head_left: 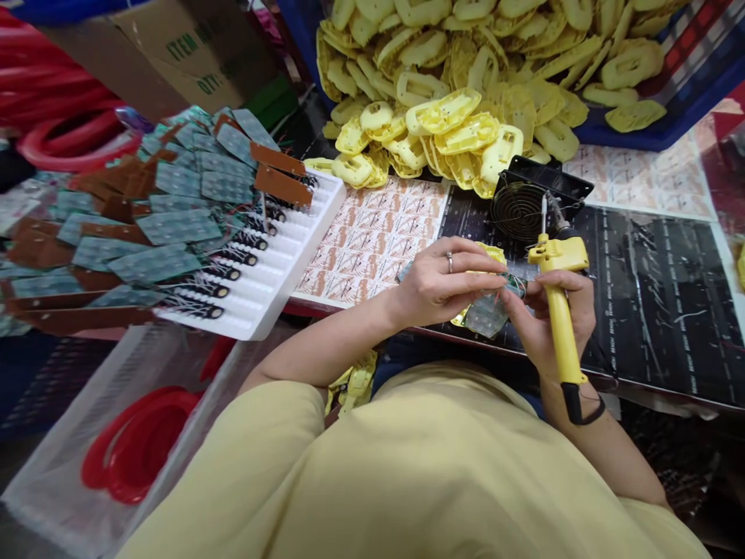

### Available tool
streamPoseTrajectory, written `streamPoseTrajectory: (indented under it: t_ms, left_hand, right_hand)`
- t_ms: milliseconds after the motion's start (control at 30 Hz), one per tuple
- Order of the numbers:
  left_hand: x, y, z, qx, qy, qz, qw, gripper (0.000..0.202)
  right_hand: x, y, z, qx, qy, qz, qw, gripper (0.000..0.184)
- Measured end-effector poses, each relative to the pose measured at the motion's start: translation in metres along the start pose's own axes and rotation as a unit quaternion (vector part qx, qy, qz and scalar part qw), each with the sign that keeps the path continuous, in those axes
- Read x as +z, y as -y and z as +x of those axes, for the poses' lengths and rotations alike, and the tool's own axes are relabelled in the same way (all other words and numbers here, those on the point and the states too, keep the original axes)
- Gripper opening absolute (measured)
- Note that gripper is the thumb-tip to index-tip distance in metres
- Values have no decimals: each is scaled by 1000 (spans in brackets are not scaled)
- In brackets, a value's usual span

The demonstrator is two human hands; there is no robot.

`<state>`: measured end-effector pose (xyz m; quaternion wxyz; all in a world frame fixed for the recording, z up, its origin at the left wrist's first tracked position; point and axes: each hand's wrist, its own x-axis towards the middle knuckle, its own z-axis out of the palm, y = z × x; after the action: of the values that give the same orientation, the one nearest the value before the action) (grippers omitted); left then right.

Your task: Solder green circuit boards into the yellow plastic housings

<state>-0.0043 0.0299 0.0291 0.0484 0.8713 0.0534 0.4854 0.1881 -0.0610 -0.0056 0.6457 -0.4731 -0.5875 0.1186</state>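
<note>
My left hand [434,283], with a ring on one finger, is closed at the fingertips on a small circuit board [487,314] with thin wires [512,281]. Part of a yellow plastic shell [493,252] shows behind and beneath the board. My right hand [562,314] grips a yellow soldering gun [559,310], its metal tip pointing up and away from me. The right thumb reaches to the wires beside the board. Fingers hide exactly what is pinched there. Just beyond the gun stands a black fan [518,208] with a round wire guard.
A white ribbed tray [285,268] at left carries piled circuit boards [180,225] and brown strips [282,185]. Yellow shells [459,124] spill from a blue crate [646,128] at the back. A cardboard box [192,54] is behind. Red plastic parts [143,446] lie in a lined bin lower left.
</note>
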Motion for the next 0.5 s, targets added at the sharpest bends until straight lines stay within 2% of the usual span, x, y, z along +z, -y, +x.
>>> streamPoseTrajectory:
  t_ms: [200,333,400,433,467,500]
  left_hand:
    - [1,-5,0,29,20,54,998,19]
    - [6,-4,0,27,14,30,999,18]
    - [8,-5,1,-22,5,-49,999,13]
    - [9,-7,2,-72,-1,-112,991,11]
    - [10,-8,4,-143,-7,-184,973,12]
    - [10,-9,6,-228,-10,-257,939,20]
  right_hand:
    - [-1,-1,-1,-18,-3,-22,1000,36]
    - [-1,-2,-4,-28,5,-47,998,29]
    - [1,-2,-5,-46,3,-65,997,29]
    - [3,-2,-5,-61,2,-76,995,29]
    - [4,-2,-5,-81,0,-89,993,30]
    - [5,-2,-5,-105,-1,-102,989,31]
